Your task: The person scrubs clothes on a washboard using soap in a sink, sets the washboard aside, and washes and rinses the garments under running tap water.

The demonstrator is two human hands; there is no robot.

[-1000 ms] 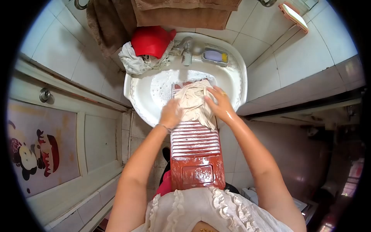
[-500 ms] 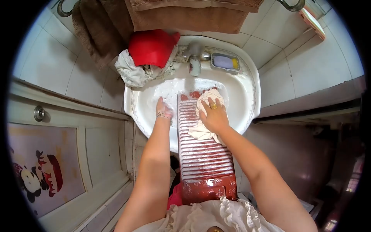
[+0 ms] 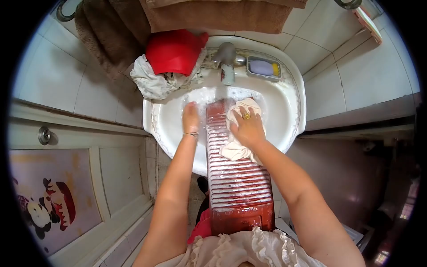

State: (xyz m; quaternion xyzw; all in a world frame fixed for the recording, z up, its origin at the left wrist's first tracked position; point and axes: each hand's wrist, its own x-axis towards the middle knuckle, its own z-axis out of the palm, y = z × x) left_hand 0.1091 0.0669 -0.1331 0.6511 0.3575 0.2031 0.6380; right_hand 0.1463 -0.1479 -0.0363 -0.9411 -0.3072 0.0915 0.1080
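A red-brown washboard (image 3: 240, 178), wet and streaked with suds, slopes from the person's front into the white sink (image 3: 164, 127). On its right upper part lies a bunched cream cloth (image 3: 235, 150). My right hand (image 3: 249, 129), with a ring on one finger, holds this cloth against the ridges. To the left of the board, my left hand (image 3: 191, 119) is over the soapy basin, seen edge-on. Its fingers look stretched out with nothing visible in them. Foam and water lie around the board's top end, below the tap (image 3: 227, 71).
A red item (image 3: 173, 51) rests on white fabric (image 3: 151, 80) at the sink's back left. A soap box (image 3: 264, 68) stands at the back right. Brown towels (image 3: 218, 18) hang above. On the left is a door (image 3: 120, 178) with a round knob (image 3: 44, 135).
My left hand has come up out of the foam and turned edge-on. Suds have gone from the board's upper ridges. The right hand stays on the cloth; the view has shifted slightly.
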